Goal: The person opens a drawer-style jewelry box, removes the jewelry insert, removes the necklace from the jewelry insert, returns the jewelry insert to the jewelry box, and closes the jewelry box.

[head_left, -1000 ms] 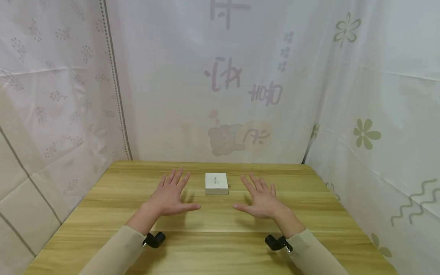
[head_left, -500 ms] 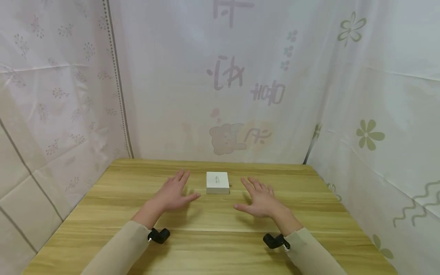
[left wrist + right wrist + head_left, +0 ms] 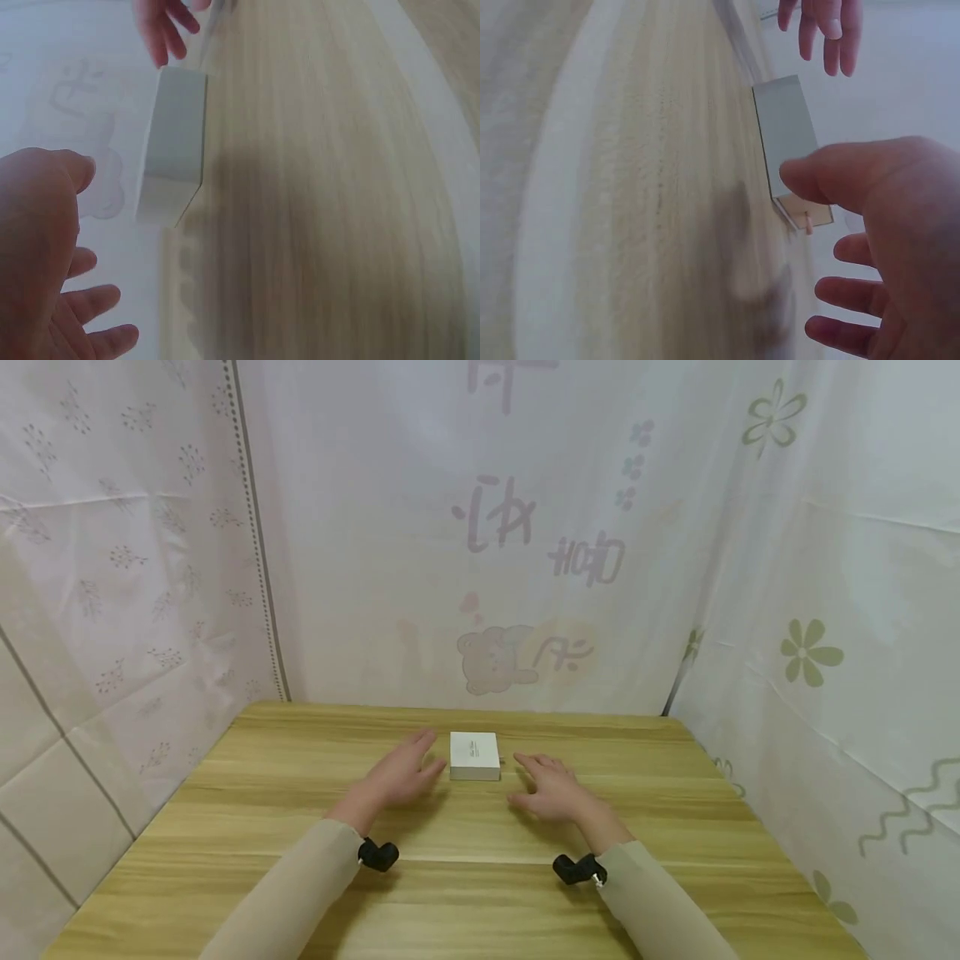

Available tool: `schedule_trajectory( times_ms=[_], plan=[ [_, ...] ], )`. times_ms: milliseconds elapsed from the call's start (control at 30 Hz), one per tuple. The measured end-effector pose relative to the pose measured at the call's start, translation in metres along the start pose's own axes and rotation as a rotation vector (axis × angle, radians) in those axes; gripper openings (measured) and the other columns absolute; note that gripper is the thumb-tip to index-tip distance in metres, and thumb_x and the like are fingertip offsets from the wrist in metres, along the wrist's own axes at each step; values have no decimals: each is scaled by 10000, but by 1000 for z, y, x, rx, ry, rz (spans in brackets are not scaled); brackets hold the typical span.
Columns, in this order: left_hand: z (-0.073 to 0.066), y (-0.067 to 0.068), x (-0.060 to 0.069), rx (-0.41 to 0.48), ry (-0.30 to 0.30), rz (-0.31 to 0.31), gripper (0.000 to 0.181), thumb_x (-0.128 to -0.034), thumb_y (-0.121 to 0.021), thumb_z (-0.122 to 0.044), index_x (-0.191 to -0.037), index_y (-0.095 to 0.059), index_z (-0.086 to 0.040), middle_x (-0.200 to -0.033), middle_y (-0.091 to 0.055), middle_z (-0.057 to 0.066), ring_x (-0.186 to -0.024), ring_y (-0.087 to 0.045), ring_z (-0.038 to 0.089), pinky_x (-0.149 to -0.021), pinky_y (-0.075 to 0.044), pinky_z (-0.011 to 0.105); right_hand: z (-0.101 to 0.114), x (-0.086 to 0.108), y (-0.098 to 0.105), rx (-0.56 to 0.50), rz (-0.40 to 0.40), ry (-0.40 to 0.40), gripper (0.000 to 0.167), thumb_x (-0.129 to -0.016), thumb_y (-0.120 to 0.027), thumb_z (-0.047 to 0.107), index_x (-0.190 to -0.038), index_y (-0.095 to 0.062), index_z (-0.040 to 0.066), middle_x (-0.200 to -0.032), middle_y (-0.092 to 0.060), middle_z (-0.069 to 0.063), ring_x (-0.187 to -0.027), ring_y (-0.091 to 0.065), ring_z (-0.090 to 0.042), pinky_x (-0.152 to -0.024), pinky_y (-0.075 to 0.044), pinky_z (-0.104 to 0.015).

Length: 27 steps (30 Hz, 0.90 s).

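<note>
A small white box (image 3: 474, 752) with dark printed lettering on its lid lies on the wooden table in the head view. From its right side sticks a small tab (image 3: 808, 223), clearest in the right wrist view. My left hand (image 3: 401, 774) hovers just left of the box, thumb and fingers apart and holding nothing. On the other side my right hand (image 3: 553, 791) is held a little right and nearer, its fingers loosely bent and nothing in them. In both wrist views a gap shows between the hands and the box (image 3: 176, 142).
The wooden table (image 3: 465, 902) ends at a patterned white curtain (image 3: 375, 568) behind, with more cloth along both sides. Each wrist wears a black camera mount (image 3: 378, 855) just past the sleeve cuff.
Both hands have moved inward toward the box, the left one farther and slightly forward. Their fingers are less spread than before. The box has stayed in place on the table.
</note>
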State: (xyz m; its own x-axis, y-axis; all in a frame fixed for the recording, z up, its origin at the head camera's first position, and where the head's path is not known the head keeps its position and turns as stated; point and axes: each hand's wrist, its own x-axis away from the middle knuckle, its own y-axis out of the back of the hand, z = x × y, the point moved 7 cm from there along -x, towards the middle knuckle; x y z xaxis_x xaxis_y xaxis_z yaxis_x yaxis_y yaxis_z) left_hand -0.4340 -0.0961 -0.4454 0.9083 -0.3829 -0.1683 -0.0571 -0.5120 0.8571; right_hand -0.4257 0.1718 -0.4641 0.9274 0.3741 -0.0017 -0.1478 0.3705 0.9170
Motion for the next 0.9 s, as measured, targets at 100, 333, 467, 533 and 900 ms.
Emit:
schedule_trajectory(
  times_ms=[100,333,467,533,900],
  plan=[
    [-8,-5,-7,16,-24,-3,655,-1165,-535,-356,-1711,-360,-40,-1769,-370,207,-1661,-332,409,-1370,-282,553,-1,-7,-1,-36,-6,-19,796,-1032,-702,390,-1702,-395,89,-1723,-395,-292,-1621,-296,-566,-1314,-231,-751],
    [-19,-19,-21,15,-81,-9,540,-1169,-530,-267,-1640,-484,-9,-1719,-452,226,-1607,-426,431,-1339,-339,573,-1,-23,-3,-98,-67,-13,636,-1065,-657,209,-1637,-473,-1,-1619,-535,-283,-1530,-475,-515,-1279,-382,-664],
    [-22,-27,-27,4,-92,-3,496,-1172,-521,-238,-1612,-529,-9,-1717,-458,218,-1600,-442,423,-1333,-352,569,-1,-30,-3,-195,-124,-39,512,-1099,-614,133,-1572,-543,-49,-1507,-643,-263,-1395,-630,-443,-1206,-494,-604],
    [-22,-30,-29,3,-85,7,487,-1176,-515,-241,-1609,-537,-20,-1724,-452,206,-1605,-438,415,-1334,-353,565,-2,-33,-3,-236,-152,-65,466,-1111,-606,128,-1541,-580,-50,-1452,-687,-244,-1347,-668,-416,-1170,-530,-583],
    [-14,-36,-36,-2,-53,1,416,-1156,-564,-223,-1529,-649,-61,-1663,-549,124,-1542,-535,373,-1288,-431,528,1,-50,-8,-351,-229,-92,382,-1113,-634,179,-1418,-698,-41,-1322,-773,-204,-1273,-712,-387,-1118,-563,-554]
  ],
)
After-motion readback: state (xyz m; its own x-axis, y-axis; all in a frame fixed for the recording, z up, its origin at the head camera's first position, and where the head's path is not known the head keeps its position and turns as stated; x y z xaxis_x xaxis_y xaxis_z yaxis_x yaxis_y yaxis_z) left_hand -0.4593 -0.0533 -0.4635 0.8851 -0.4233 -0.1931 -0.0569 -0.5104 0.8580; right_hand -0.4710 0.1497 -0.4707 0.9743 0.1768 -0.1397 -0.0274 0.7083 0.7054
